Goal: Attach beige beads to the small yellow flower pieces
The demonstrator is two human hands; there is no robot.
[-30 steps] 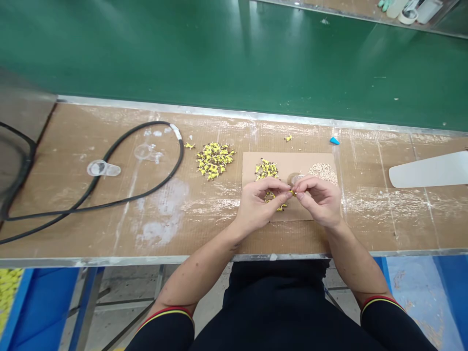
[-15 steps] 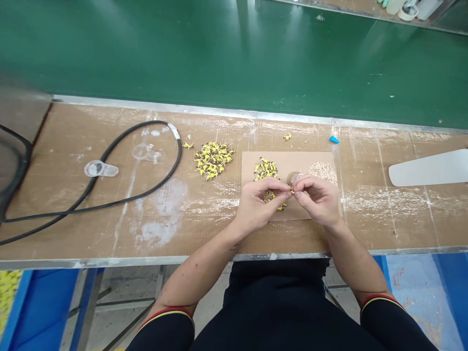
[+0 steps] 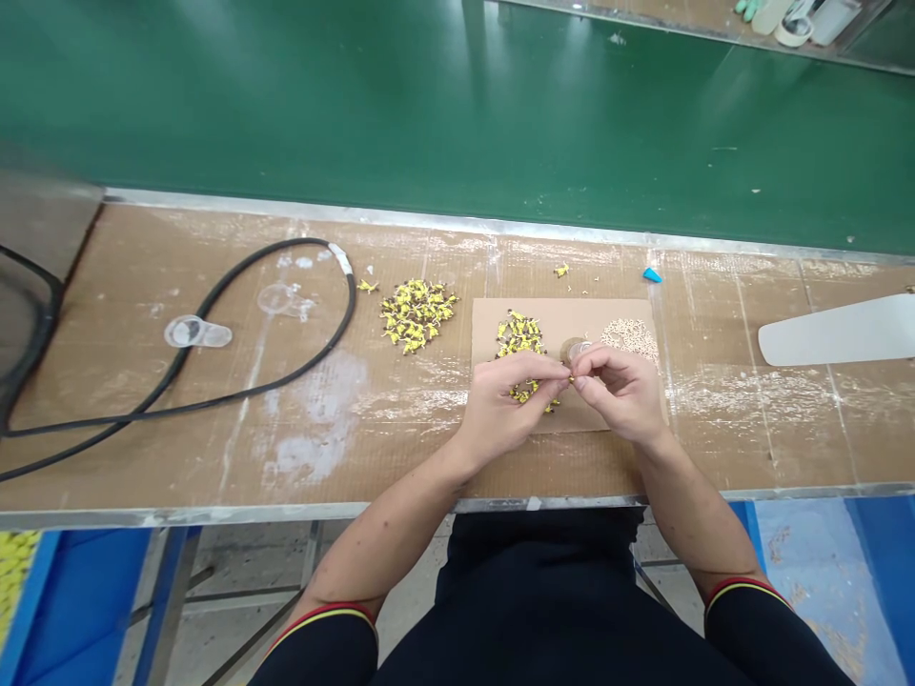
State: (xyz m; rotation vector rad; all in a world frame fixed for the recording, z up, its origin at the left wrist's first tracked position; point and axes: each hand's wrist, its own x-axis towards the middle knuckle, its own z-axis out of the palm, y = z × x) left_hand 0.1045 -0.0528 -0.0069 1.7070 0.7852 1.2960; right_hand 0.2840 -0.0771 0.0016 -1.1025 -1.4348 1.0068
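Observation:
My left hand [image 3: 504,400] and my right hand [image 3: 619,393] pinch a tiny yellow-and-dark part [image 3: 570,379] between their fingertips, above a cardboard sheet [image 3: 564,322]. Beside my left fingers lies a heap of similar yellow parts [image 3: 519,335], and a smaller heap [image 3: 527,392] is partly hidden under that hand. Just above my right fingers stands a small round brown object with a transparent top [image 3: 576,350]. Pale beige granules [image 3: 630,338] lie at the sheet's right side. A larger yellow heap [image 3: 416,315] sits on the bench left of the sheet.
The brown cardboard-covered bench [image 3: 400,448] holds a black cable loop [image 3: 286,372], transparent plastic pieces [image 3: 196,332], a blue wedge [image 3: 652,275] and a white plastic blade [image 3: 840,330]. A green belt [image 3: 457,114] runs behind it. A blue bin [image 3: 29,591] sits below left.
Both hands have shifted slightly down and toward the left, still pinching the tiny part. My left hand now covers more of the lower yellow heap.

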